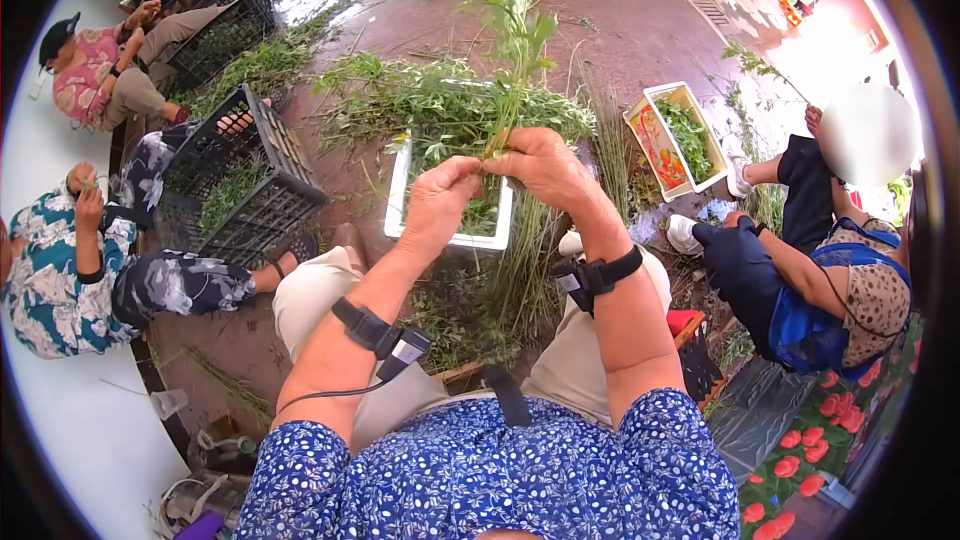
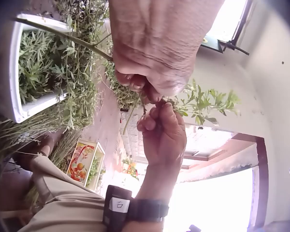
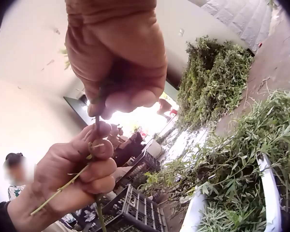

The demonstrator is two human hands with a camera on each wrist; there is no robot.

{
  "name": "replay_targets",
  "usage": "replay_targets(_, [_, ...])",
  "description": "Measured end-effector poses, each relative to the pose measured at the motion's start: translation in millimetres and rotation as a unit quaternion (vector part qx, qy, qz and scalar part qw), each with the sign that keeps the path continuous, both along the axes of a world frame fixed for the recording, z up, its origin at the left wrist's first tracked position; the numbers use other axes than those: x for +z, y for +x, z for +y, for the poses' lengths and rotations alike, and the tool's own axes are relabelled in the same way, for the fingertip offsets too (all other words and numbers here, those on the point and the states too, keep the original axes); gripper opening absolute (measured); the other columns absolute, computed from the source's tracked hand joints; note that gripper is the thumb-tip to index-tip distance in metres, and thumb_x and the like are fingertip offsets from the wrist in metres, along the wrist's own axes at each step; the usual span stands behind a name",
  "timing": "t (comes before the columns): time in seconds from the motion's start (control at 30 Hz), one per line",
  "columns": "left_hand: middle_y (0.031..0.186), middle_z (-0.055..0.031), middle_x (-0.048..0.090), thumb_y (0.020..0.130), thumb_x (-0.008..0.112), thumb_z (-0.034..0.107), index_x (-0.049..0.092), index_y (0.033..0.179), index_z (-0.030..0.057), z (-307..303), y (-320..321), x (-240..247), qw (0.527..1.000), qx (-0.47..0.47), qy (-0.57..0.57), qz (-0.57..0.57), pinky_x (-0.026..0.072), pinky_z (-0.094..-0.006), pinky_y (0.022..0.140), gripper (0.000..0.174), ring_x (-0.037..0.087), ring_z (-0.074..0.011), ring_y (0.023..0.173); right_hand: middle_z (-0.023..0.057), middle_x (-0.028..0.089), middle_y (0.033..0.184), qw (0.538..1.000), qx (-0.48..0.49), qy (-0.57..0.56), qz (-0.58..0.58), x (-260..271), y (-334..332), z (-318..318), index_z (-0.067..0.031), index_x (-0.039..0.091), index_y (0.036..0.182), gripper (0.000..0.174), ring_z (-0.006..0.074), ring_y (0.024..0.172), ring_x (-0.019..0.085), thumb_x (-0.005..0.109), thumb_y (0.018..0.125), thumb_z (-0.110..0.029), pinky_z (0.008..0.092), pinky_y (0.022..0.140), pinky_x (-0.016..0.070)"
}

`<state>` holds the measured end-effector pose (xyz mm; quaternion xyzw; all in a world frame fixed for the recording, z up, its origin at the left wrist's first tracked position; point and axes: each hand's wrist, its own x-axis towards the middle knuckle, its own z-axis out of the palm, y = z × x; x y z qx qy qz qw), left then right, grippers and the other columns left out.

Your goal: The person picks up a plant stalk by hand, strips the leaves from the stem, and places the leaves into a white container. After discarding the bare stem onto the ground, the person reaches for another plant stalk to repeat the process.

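Note:
Both hands meet over a white foam box [image 1: 398,202] in the head view. A leafy green sprig [image 1: 508,40] stands up from between them. My left hand [image 1: 440,202] pinches its stem from the left, and my right hand [image 1: 548,168] grips it from the right, the fingers nearly touching. In the left wrist view a stem [image 2: 63,35] runs out from under the left hand [image 2: 157,48], with the right hand [image 2: 164,135] beside it. The right wrist view shows the left hand [image 3: 77,174] curled round the stem, a thin side shoot [image 3: 58,193] hanging from it.
Cut greenery lies heaped beyond the box and bare stalks [image 1: 530,270] lie to its right. Black crates [image 1: 290,165] stand at the left, a patterned box [image 1: 660,155] at the right. Several people sit on both sides.

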<state>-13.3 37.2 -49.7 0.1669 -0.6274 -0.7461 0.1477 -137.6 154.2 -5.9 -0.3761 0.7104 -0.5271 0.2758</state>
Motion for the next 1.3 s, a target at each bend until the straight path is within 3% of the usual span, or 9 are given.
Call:
replay_targets(0.13, [0.074,0.0037,0.057,0.088,0.056,0.011,0.061,0.104,0.004,-1.0,5.1,2.9,1.0,-0.028,0.01,-0.003,0.0313,-0.0156,0.049,0.018,0.04,0.0003,0.056,0.0006,0.058,0.065,0.996,0.035,0.057,0.053,11.5,-6.2,8.1,0.0016,0.062,0.08,0.012,0.0119,0.065,0.055,0.062,0.079,-0.01,0.0283,0.06,0.0442])
replay_targets(0.23, [0.073,0.0039,0.056,0.089,0.055,0.013,0.06,0.103,0.0038,-9.9,12.3,6.7,0.999,-0.028,0.025,-0.031,0.0303,-0.0149,0.048,0.018,0.039,0.0004,0.055,0.0037,0.061,0.07,0.956,0.06,0.151,0.242,17.0,-12.0,12.3,0.0011,0.063,0.082,0.01,0.0112,0.068,0.055,0.059,0.079,-0.008,0.0275,0.061,0.0442])
replay_targets(0.37, [0.072,0.0039,0.053,0.09,0.053,0.013,0.06,0.099,0.0036,-22.8,18.5,4.9,0.991,-0.035,0.127,-0.018,0.0301,-0.0149,0.048,0.015,0.039,-0.001,0.055,0.0015,0.058,0.066,0.99,-0.026,0.006,0.135,12.7,-18.9,11.7,-0.001,0.064,0.087,0.013,0.0096,0.061,0.053,0.057,0.08,-0.008,0.0257,0.056,0.0423])
replay_targets(0.47, [0.074,0.0025,0.054,0.09,0.053,0.013,0.059,0.1,0.0033,-25.1,23.9,5.6,0.982,-0.076,0.17,-0.001,0.032,-0.0159,0.049,0.015,0.041,-0.0024,0.057,-0.0023,0.053,0.067,0.993,-0.003,-0.024,-0.115,22.3,-9.7,7.3,-0.0019,0.062,0.105,0.025,0.0043,0.057,0.047,0.058,0.082,-0.011,0.0187,0.051,0.0356])
replay_targets(0.63, [0.084,0.0014,0.057,0.091,0.051,0.012,0.059,0.1,0.0053,-21.6,26.4,7.7,0.985,-0.105,0.138,0.005,0.0407,-0.0199,0.061,0.014,0.05,-0.0058,0.072,-0.0018,0.054,0.067,0.978,0.044,-0.074,-0.191,14.4,9.9,-8.5,-0.0004,0.063,0.098,0.021,0.0052,0.056,0.046,0.061,0.082,-0.013,0.0209,0.05,0.0362])
replay_targets(0.83, [0.076,0.0004,0.053,0.091,0.053,0.02,0.055,0.102,0.0038,-19.7,25.2,3.1,0.996,-0.044,0.078,0.015,0.0412,-0.0223,0.058,0.02,0.049,-0.0085,0.065,0.0008,0.053,0.062,1.0,0.006,0.007,0.001,3.4,21.0,-19.3,-0.0002,0.062,0.078,0.016,0.0058,0.059,0.045,0.063,0.082,-0.015,0.0253,0.053,0.04])
replay_targets(1.03, [0.07,0.0032,0.045,0.093,0.05,0.021,0.052,0.092,0.0054,-23.3,24.8,2.4,0.994,-0.009,0.108,0.017,0.035,-0.0195,0.052,0.015,0.04,-0.0058,0.057,0.0127,0.06,0.072,0.939,0.009,0.103,0.327,11.4,7.0,-8.7,-0.0036,0.06,0.078,0.019,0.0334,0.07,0.056,0.059,0.08,-0.022,0.0406,0.063,0.0453])
replay_targets(1.1, [0.07,0.0031,0.045,0.093,0.05,0.02,0.051,0.09,0.0058,-29.3,26.3,2.0,0.995,0.011,0.092,0.026,0.035,-0.0197,0.053,0.015,0.04,-0.0059,0.057,0.0142,0.059,0.073,0.964,-0.052,0.134,0.223,4.8,-5.4,-2.6,-0.0052,0.06,0.084,0.016,0.0324,0.067,0.056,0.058,0.08,-0.02,0.0401,0.062,0.0447])
replay_targets(1.3, [0.072,0.0019,0.048,0.093,0.049,0.019,0.053,0.092,0.0044,-25.3,28.4,-4.3,1.0,-0.012,0.018,0.019,0.0389,-0.0213,0.059,0.015,0.045,-0.0075,0.063,-0.0038,0.054,0.068,0.988,-0.048,-0.054,-0.134,12.7,-0.6,-5.3,-0.0018,0.062,0.097,0.021,0.0031,0.061,0.05,0.056,0.087,-0.019,0.0212,0.052,0.0393])
